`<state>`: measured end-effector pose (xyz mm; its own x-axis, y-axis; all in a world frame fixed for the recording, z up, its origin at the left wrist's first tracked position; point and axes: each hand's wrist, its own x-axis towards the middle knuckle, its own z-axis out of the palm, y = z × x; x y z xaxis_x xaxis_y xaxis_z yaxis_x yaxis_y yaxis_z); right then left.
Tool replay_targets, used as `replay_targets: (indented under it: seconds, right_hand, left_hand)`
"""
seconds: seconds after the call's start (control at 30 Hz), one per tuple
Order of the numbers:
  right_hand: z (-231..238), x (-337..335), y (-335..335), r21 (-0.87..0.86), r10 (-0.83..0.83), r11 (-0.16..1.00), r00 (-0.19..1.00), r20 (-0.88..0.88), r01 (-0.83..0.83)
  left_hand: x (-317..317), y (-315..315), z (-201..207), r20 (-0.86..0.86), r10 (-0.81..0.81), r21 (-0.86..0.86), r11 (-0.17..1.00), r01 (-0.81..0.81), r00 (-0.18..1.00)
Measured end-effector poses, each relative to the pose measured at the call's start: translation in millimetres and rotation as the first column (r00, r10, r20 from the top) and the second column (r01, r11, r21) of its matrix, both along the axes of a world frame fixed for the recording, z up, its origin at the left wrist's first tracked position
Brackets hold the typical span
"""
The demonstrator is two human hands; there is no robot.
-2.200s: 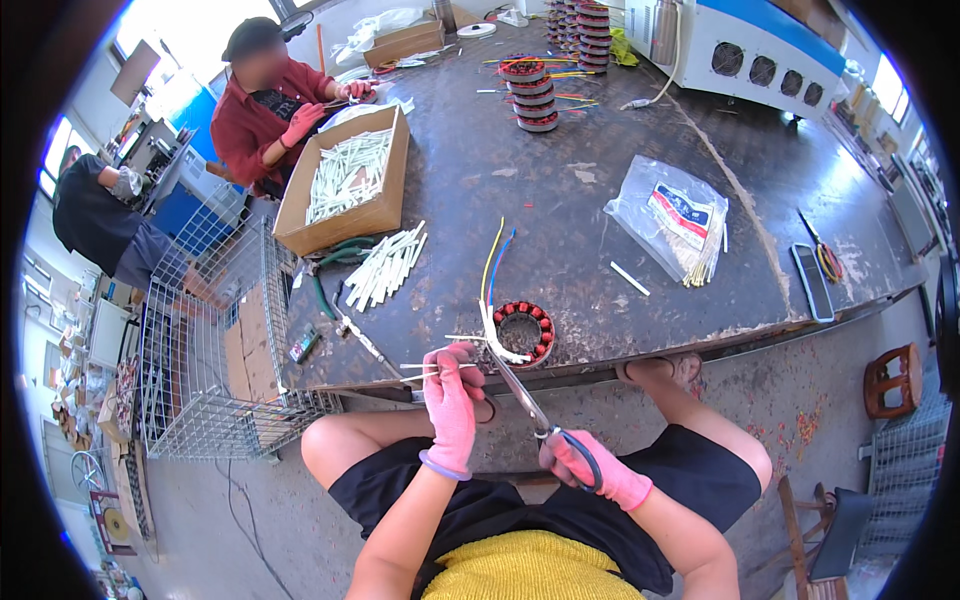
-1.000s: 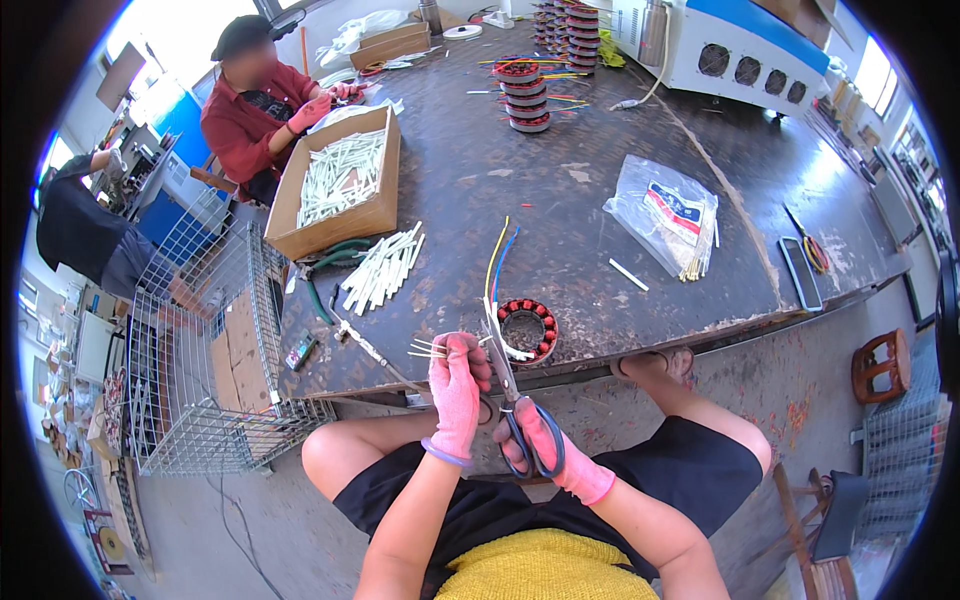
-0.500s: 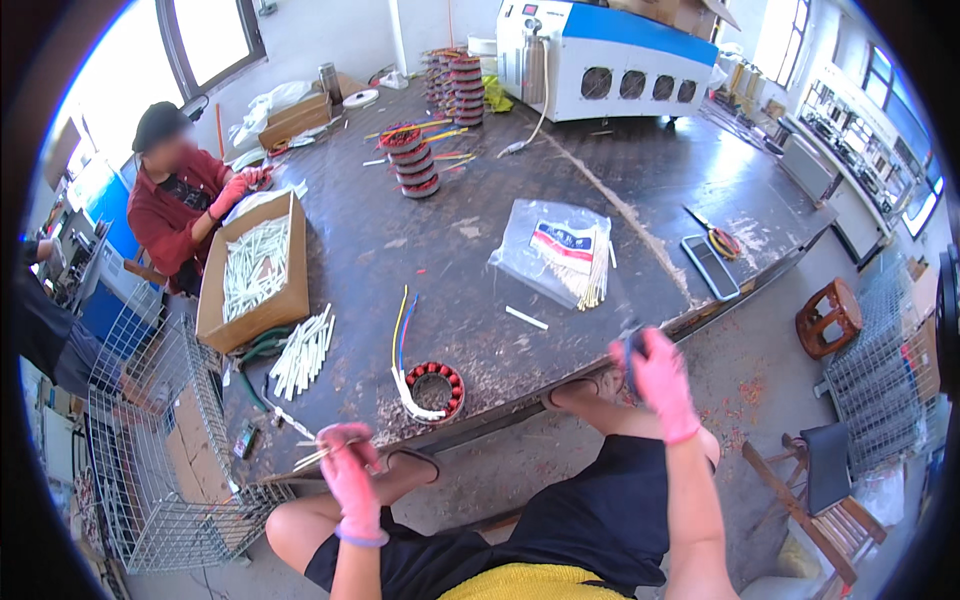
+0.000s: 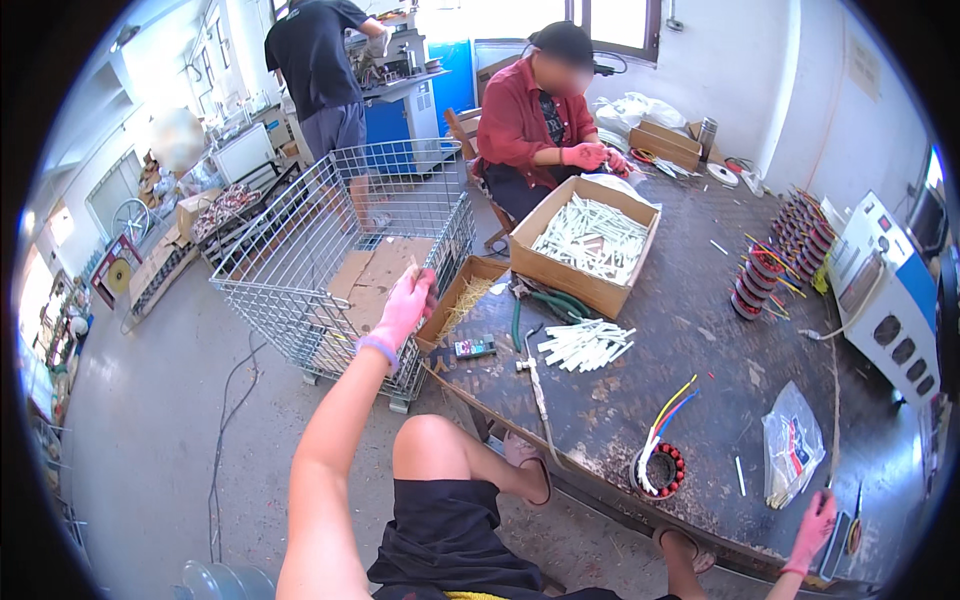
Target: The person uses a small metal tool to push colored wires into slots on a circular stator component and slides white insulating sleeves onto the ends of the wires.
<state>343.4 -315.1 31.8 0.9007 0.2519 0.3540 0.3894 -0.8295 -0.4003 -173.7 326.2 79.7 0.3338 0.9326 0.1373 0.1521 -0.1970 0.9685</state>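
Note:
My left hand [image 4: 405, 305], in a pink glove, is raised beside a low cardboard box [image 4: 436, 326] holding thin straw-coloured pieces. Its fingers are closed, with a small pale tip showing at the top that I cannot make out. At the far right of the table, my right hand [image 4: 818, 522], also pink-gloved, is beside a phone [image 4: 836, 545] near the edge; its fingers are too small to read. Between the hands lies a ring-shaped motor stator [image 4: 677, 480] with red coils, its yellow, red and blue wires [image 4: 668, 412] standing up from white sleeves.
White sleeve tubes [image 4: 588, 345] lie beside a large carton [image 4: 575, 268] full of them. A torch-like tool with hose [image 4: 535, 385], a plastic bag [image 4: 790, 440] and scissors [image 4: 854, 525] are on the table. A wire cage [image 4: 340, 230] stands left; a co-worker [image 4: 535, 125] sits behind.
The view has swung left. My left hand has moved out from the table edge to the box by the cage. My right hand has moved to beside the phone; the dark tool it held no longer shows.

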Motion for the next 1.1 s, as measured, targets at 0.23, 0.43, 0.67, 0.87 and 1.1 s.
replay_targets:
  seconds: [0.23,0.43,0.67,0.87,1.1]
  right_hand:
    - [39.6,-146.5,145.5,0.232,0.495,0.867,0.809,-0.316,-0.440]
    - [31.5,-185.7,209.6,0.103,0.478,0.865,0.746,-0.463,-0.490]
    - [49.3,-213.4,237.6,0.187,0.575,0.817,0.748,-0.332,-0.545]
    - [102.1,-279.1,280.9,0.086,0.745,0.666,0.653,-0.138,-0.741]
    - [101.3,-295.0,353.7,0.182,0.865,0.501,0.497,-0.070,-0.846]
  left_hand:
    - [39.1,109.5,-67.8,-0.579,0.280,0.377,0.925,-0.054,0.765]
    - [77.9,-12.8,-28.3,-0.216,-0.155,0.306,0.927,0.218,0.964]
    - [104.8,-209.0,8.8,-0.459,-0.583,0.794,0.069,0.604,0.670]
    - [84.2,-223.4,12.5,-0.483,-0.450,0.765,0.200,0.612,0.751]
    - [32.2,-163.3,31.8,-0.668,-0.272,0.703,0.073,0.708,0.692]
